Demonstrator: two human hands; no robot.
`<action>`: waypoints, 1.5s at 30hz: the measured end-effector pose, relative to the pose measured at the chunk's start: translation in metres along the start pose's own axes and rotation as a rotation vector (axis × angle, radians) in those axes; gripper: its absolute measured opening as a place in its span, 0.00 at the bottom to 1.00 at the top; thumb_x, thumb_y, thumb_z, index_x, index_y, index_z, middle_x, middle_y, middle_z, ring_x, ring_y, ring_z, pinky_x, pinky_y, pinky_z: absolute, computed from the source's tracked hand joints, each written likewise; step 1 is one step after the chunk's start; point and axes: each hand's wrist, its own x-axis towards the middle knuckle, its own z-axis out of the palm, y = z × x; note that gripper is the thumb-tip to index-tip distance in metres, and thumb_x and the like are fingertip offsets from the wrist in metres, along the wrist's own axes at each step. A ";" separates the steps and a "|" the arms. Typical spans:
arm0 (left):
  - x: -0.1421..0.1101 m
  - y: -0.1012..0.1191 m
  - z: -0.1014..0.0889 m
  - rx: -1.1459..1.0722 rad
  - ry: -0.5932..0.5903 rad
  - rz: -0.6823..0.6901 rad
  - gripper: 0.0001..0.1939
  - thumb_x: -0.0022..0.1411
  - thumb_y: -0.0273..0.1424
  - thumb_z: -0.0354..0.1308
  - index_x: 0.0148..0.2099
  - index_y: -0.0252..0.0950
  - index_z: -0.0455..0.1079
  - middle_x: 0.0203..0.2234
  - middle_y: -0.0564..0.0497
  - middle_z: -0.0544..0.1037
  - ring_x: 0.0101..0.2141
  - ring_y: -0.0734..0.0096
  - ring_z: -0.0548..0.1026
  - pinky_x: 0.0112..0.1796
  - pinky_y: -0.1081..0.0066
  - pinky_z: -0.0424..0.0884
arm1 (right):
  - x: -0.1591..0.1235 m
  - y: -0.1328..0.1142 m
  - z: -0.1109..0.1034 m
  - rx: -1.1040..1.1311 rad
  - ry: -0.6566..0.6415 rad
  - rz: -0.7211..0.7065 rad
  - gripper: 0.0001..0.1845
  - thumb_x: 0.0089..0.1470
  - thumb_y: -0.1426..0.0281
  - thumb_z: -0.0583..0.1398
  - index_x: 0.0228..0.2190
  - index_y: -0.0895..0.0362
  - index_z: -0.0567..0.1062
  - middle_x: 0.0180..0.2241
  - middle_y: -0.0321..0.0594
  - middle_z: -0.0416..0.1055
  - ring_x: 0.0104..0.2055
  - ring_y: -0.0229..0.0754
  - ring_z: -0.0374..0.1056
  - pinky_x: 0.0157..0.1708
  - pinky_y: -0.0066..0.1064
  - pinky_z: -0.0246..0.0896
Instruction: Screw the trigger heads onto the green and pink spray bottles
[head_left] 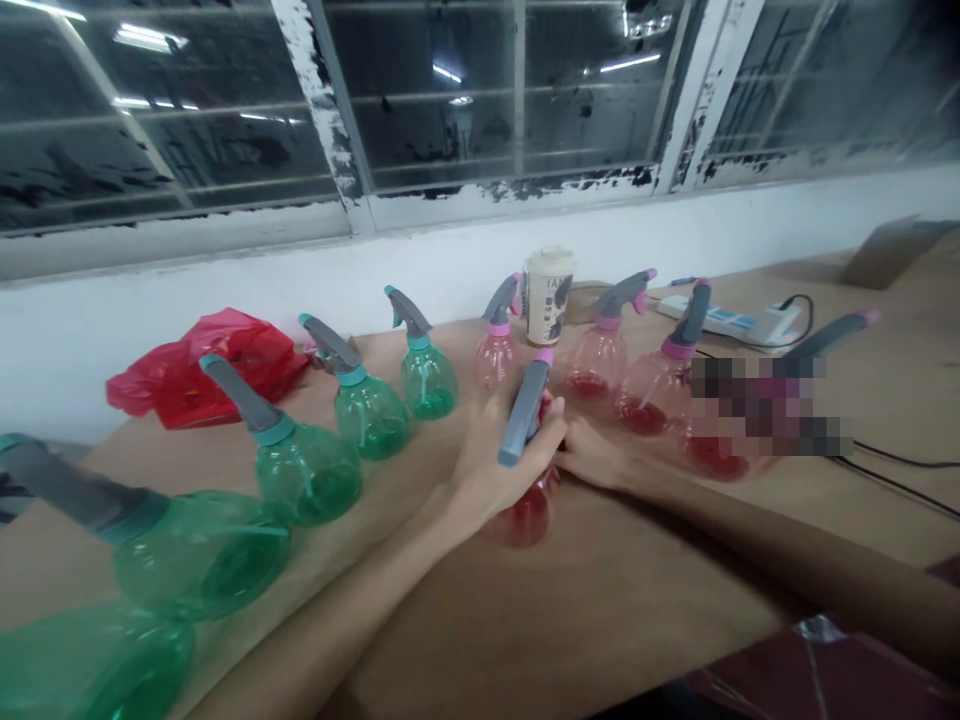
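A pink spray bottle (523, 515) with a grey spray head and pink nozzle stands before me on the table. My left hand (491, 455) is closed around it just below the spray head. From the other side, my right hand (596, 452) reaches its neck with curled fingers, their tips partly hidden behind the left hand and the bottle. To the left curves a row of green spray bottles, the closest standing one (307, 475) with a teal collar. More pink ones, such as this pink bottle (596, 360), stand behind and to the right.
A paper cup with lid (551, 295) stands at the back by the wall. A red plastic bag (214, 365) lies at the back left. On the right are a white power strip (739, 322), black cables (900, 460) and a cardboard piece (896, 250). A blurred patch hides part of the right side.
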 end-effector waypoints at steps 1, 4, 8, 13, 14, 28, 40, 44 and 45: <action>0.000 0.001 -0.001 0.019 -0.006 0.002 0.06 0.59 0.29 0.53 0.28 0.37 0.64 0.20 0.56 0.70 0.22 0.75 0.69 0.26 0.72 0.66 | -0.002 0.003 -0.004 -0.002 -0.028 -0.016 0.11 0.55 0.62 0.59 0.36 0.57 0.74 0.35 0.38 0.75 0.37 0.42 0.71 0.37 0.35 0.67; 0.001 -0.002 -0.002 0.028 -0.021 0.021 0.06 0.59 0.30 0.53 0.29 0.37 0.64 0.22 0.55 0.72 0.24 0.73 0.71 0.27 0.71 0.67 | -0.006 0.012 -0.014 -0.040 -0.014 -0.036 0.12 0.57 0.62 0.56 0.35 0.56 0.74 0.32 0.38 0.75 0.33 0.42 0.71 0.34 0.34 0.67; 0.003 -0.011 -0.001 -0.053 -0.019 0.033 0.05 0.60 0.31 0.53 0.39 0.39 0.69 0.32 0.51 0.77 0.33 0.69 0.75 0.36 0.68 0.71 | -0.004 0.022 -0.021 -0.106 0.074 -0.022 0.11 0.57 0.62 0.55 0.35 0.56 0.73 0.33 0.41 0.74 0.33 0.43 0.70 0.36 0.36 0.67; 0.004 -0.013 -0.002 -0.121 -0.041 0.019 0.07 0.61 0.31 0.53 0.42 0.39 0.69 0.36 0.51 0.78 0.36 0.71 0.75 0.40 0.69 0.70 | -0.003 0.024 -0.020 -0.168 0.073 -0.045 0.10 0.57 0.64 0.55 0.35 0.55 0.74 0.38 0.44 0.72 0.40 0.46 0.69 0.44 0.40 0.65; 0.004 -0.012 -0.003 -0.127 -0.052 0.019 0.07 0.61 0.31 0.53 0.42 0.39 0.69 0.36 0.51 0.78 0.36 0.71 0.75 0.40 0.70 0.70 | -0.003 0.022 -0.020 -0.172 0.061 -0.054 0.10 0.57 0.65 0.56 0.35 0.55 0.74 0.38 0.43 0.72 0.41 0.45 0.69 0.44 0.40 0.65; 0.004 -0.008 -0.006 -0.117 -0.117 -0.022 0.12 0.57 0.28 0.55 0.44 0.39 0.67 0.34 0.52 0.78 0.33 0.71 0.76 0.37 0.70 0.72 | -0.008 0.018 -0.018 -0.143 -0.068 -0.092 0.18 0.57 0.59 0.55 0.46 0.53 0.72 0.51 0.44 0.69 0.53 0.46 0.65 0.55 0.44 0.59; -0.002 -0.021 -0.005 -0.047 -0.096 -0.061 0.10 0.58 0.30 0.51 0.42 0.41 0.69 0.22 0.57 0.70 0.23 0.72 0.69 0.29 0.71 0.68 | -0.016 0.019 -0.013 -0.315 -0.200 -0.150 0.27 0.59 0.57 0.53 0.55 0.57 0.65 0.57 0.49 0.62 0.61 0.50 0.55 0.59 0.47 0.52; 0.000 -0.017 -0.005 -0.029 -0.071 -0.026 0.09 0.57 0.29 0.51 0.40 0.40 0.69 0.20 0.57 0.69 0.21 0.73 0.66 0.25 0.72 0.65 | -0.015 0.019 -0.015 -0.331 -0.204 -0.148 0.27 0.59 0.57 0.53 0.55 0.58 0.65 0.57 0.50 0.62 0.61 0.50 0.55 0.60 0.47 0.52; 0.002 -0.014 -0.005 -0.026 -0.063 -0.006 0.09 0.56 0.29 0.51 0.40 0.40 0.69 0.21 0.57 0.69 0.20 0.74 0.65 0.25 0.72 0.65 | -0.014 0.018 -0.015 -0.328 -0.208 -0.147 0.27 0.59 0.57 0.53 0.55 0.58 0.65 0.57 0.50 0.62 0.61 0.50 0.55 0.60 0.46 0.52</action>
